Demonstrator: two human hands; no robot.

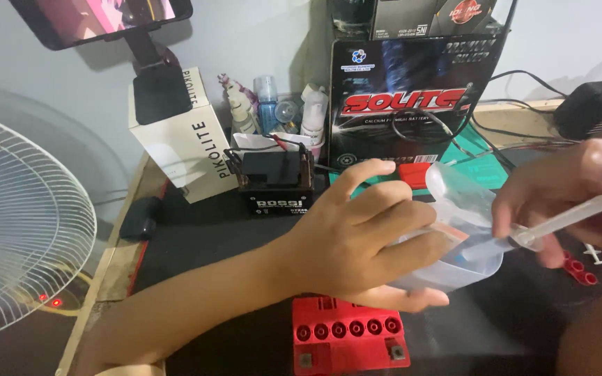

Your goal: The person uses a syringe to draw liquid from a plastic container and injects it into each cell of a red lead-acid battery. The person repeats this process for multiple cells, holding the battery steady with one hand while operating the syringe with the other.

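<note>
Over the black mat [210, 230], the left hand [364, 240] wraps around a clear plastic cup [454, 209], fingers curled on its side, holding it tilted just above a red battery [348, 341]. From the right, the right hand [566, 195] pinches a clear syringe [566, 219], its tip dipping into the cup's mouth. Behind sit a small black battery [276, 182], a white box [186, 143] and a large black carton [412, 97]. A white fan [15, 223] stands at left.

Small battery [275, 182] behind left hand [357, 237]; carton [188, 136] to its left; fan [19, 223] far left; battery top [348, 341] nearest.
</note>
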